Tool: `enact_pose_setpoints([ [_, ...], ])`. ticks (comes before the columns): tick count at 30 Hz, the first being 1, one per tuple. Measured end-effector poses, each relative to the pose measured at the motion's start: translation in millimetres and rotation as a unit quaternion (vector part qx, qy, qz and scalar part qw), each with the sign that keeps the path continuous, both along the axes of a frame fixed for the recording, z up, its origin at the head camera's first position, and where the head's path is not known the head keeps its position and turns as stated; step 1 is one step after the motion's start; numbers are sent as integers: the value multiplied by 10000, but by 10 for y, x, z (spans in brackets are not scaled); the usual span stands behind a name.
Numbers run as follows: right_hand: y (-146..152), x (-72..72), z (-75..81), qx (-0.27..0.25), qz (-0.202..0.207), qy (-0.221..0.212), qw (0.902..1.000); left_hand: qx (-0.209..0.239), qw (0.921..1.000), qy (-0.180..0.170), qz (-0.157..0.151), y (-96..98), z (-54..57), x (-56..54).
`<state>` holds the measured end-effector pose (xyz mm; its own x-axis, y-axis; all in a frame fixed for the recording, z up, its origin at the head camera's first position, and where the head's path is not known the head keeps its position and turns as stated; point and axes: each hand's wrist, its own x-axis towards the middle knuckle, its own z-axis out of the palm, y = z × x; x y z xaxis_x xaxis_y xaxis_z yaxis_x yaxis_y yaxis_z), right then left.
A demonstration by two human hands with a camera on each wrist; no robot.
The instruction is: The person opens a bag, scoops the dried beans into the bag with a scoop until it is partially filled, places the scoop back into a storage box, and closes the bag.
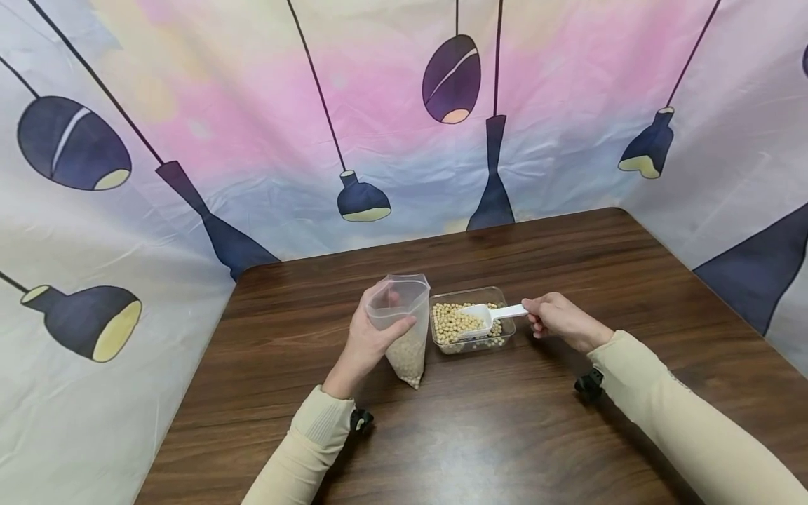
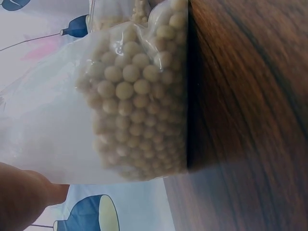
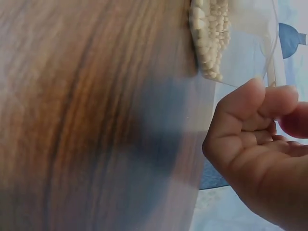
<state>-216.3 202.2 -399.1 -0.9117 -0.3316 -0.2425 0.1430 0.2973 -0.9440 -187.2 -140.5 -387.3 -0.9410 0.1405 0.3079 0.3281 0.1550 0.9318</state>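
My left hand [image 1: 369, 333] grips a clear plastic zip bag [image 1: 410, 301] by its open upper part, thumb on the near side. Pale round soybeans [image 2: 132, 89] fill the lower part of the bag, whose bottom touches the table. Just right of it sits a clear plastic container [image 1: 505, 337] holding more soybeans [image 1: 447, 322]. With thumb and fingers, my right hand [image 1: 562, 319] pinches the handle end of a white scoop [image 1: 499, 313]. The scoop's bowl lies among the beans in the container. In the right wrist view, the right hand [image 3: 260, 130] hides most of the handle.
Everything stands on a dark brown wooden table [image 1: 499, 428]. Behind it hangs a pastel cloth backdrop [image 1: 404, 105] printed with dark lamps, close to the table's far and side edges. A dark wrist camera [image 1: 361, 421] sits under the left sleeve, another [image 1: 590, 386] under the right.
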Motion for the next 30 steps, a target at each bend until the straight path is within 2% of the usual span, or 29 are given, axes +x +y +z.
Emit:
enact_pose_setpoints([
  [11, 6, -58, -48, -825, -175, -703, 9940, 56, 9999, 80, 44, -28, 3, 25],
  [19, 41, -105, -20, -1724, -374, -1018, 9790, 133, 9999, 105, 6, -39, -11, 26],
  [24, 89, -108, 115, -1863, -474, -841, 9777, 87, 9998, 162, -4, -37, -8, 28],
  [30, 65, -86, 421, -1849, -646, -516, 9793, 54, 9998, 212, -33, -38, -3, 24],
])
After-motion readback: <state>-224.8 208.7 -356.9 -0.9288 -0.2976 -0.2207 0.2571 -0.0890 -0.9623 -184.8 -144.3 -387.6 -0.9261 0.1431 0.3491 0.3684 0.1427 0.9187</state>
